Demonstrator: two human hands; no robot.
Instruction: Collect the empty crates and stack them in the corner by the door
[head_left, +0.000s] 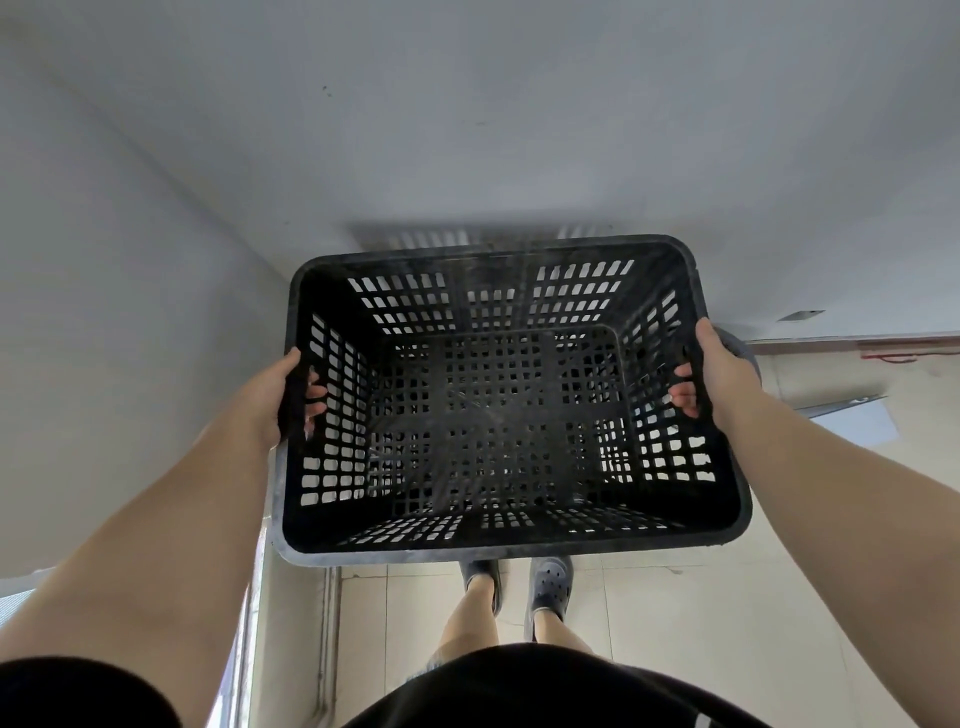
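**Desk:** What did you have on the head view?

**Me:** I had the crate (498, 410) dead centre, black, slotted all round, nothing in it. It was up off the floor (675, 613), held out in front of the body, open side facing me, above the shoes (549, 579).

**Desk:** And the grip?

**Me:** Both hands were on it, one per short side. The left hand (275, 397) was wrapped over the left rim, thumb outside, fingers (315, 395) hooked through the handle slot and showing inside the wall. The right hand (719, 376) mirrored it on the right rim, fingertips (684, 397) curled in through that slot. Both closed tight around the plastic, no slack I could see.

**Desk:** Where was it in the room?

**Me:** It was close to the pale wall (467, 130) ahead, its shadow falling just behind the far rim. A second wall (104, 312) met it on the left.
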